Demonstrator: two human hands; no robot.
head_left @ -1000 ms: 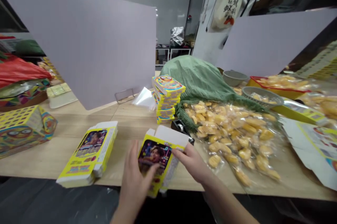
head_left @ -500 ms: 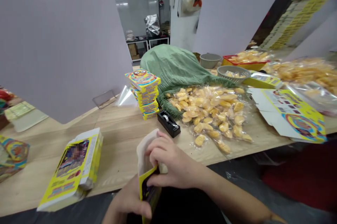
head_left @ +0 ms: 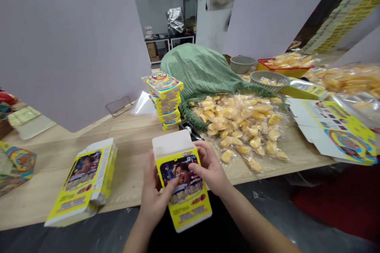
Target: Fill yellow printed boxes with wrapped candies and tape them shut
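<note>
Between my two hands is a yellow printed cardboard box (head_left: 190, 205), its picture side facing up and its white top flap (head_left: 173, 142) standing raised at the far end. My left hand (head_left: 156, 193) grips the box's left edge with the thumb across the front. On the opposite edge my right hand (head_left: 212, 168) holds it, thumb also on the printed face. Just beyond the flap sits a black tape dispenser (head_left: 194, 132), partly hidden by the box. Whether anything is inside the box cannot be seen.
Flattened yellow boxes (head_left: 81, 185) lie on the table at left. Behind the dispenser rises a stack of closed boxes (head_left: 166, 98). Wrapped yellow snacks (head_left: 243, 126) spill from a green sack (head_left: 198, 67). A flat carton (head_left: 335, 130), a grey basket (head_left: 270, 80) and a red-rimmed tray (head_left: 285, 71) are at right.
The box has turned from edge-on to face-up. My right hand has come out of its open top and now grips the right edge; my left hand has shifted up its left edge.
</note>
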